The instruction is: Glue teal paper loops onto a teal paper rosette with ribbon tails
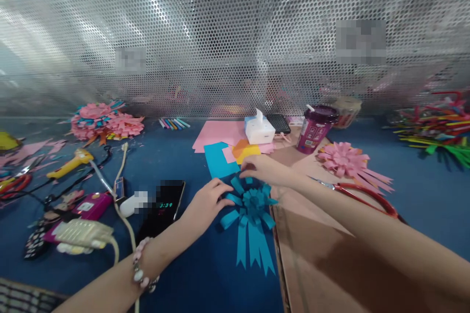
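The blue paper flower [254, 204] lies on the counter [198, 274], its forked tails toward the person, its right loops reaching the edge of a brown sheet [319, 279]. The left hand [208, 203] is at the upper-left loops, thumb and fingers slightly parted; the right hand [261, 168] bends over the top, fingers curled down — whether either grips a loop, one cannot tell. Beyond lies a blue sheet [218, 159]; a pink flower [343, 160] sits near red-handled scissors [370, 194].
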`<state>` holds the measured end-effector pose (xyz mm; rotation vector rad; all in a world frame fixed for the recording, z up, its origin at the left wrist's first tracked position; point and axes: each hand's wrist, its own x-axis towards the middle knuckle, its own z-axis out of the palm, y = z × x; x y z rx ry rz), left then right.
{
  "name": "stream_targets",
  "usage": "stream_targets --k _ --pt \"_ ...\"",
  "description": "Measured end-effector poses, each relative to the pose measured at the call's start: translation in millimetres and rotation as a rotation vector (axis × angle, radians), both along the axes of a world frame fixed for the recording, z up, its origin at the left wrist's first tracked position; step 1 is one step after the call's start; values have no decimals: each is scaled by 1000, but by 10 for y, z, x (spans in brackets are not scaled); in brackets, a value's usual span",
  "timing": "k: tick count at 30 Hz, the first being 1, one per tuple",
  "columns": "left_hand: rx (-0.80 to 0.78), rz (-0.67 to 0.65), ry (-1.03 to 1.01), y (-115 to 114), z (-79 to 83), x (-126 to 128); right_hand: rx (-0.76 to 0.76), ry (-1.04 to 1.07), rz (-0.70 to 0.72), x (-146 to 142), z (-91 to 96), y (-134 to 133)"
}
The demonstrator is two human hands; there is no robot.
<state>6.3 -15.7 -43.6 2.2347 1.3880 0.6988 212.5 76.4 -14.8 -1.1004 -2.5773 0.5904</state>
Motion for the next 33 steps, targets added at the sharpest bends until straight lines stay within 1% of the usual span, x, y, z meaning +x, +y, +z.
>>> stream_targets --k 2,4,6,8,11,13,15,19,21,24,26,28,29,30,32,33 --pt "-39 3 -40 1 3 3 -22 -5 83 90 60 11" --pt "-55 2 -60 6 3 0 -30 -19 175 178 78 29" --pt "-48 -1 -68 11 -2 -8 -9 -39 258 237 42 57" --pt "-42 -10 -68 12 -8 -16 31 -56 311 255 -32 91" --pt "-25 -26 -48 -2 -10 -23 69 -53 302 221 -138 127" --pt "12 -41 -18 -18 -4 -21 76 -38 277 189 -161 123" --pt "55 -51 9 -30 7 -17 74 -18 251 173 -135 97" --pt "115 -62 43 -32 23 -18 36 26 191 207 -18 48" --pt "140 -62 48 -31 23 -19 -28 51 181 246 29 47" --pt "182 -51 34 -54 50 4 -181 91 191 306 60 66" --pt "218 -43 25 -75 123 18 -299 138 199 336 67 74" --pt "252 -24 34 -62 260 -32 -400 179 216 353 75 67" --pt "263 -1 44 -30 351 -106 -435 188 222 357 80 59" --pt "262 34 62 22 454 -221 -445 181 223 357 85 49" --pt "201 136 133 178 675 -583 -419 136 198 349 87 27" --pt "197 262 142 271 784 -817 -399 108 177 341 82 18"
